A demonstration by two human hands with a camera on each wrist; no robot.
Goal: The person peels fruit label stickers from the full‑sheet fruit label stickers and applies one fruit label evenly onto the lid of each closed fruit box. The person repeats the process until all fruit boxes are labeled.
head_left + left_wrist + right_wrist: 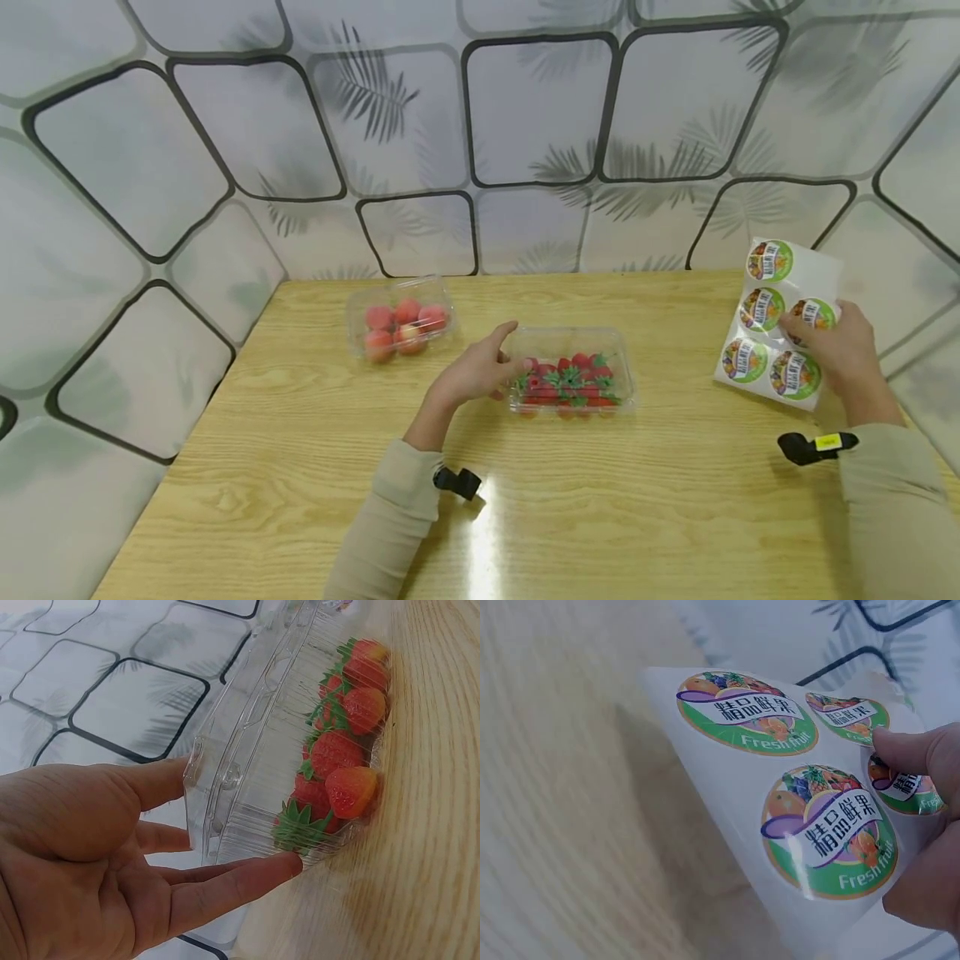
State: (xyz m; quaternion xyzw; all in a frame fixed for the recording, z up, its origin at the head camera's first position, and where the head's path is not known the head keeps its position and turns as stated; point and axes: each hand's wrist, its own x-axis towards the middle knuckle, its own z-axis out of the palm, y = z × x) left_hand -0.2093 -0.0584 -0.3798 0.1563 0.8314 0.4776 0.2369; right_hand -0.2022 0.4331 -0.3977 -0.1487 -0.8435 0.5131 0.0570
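Note:
A clear plastic clamshell box (567,340) of strawberries (570,385) sits on the table in the head view, its lid down. My left hand (476,371) is at the box's left end. In the left wrist view, the fingers (225,892) are fairly straight, and finger and thumb tips touch the box's end. On the right, my right hand (843,350) pinches a white sheet of round fruit stickers (780,337), holding it tilted above the table. In the right wrist view, the thumb (904,750) presses the sheet's face; the fingers behind it are hidden.
Another clear plastic box (360,312) holds several red, peach-like fruits (408,325) at the back left. The wooden table (600,517) meets a patterned backdrop (540,117) along its back and sides.

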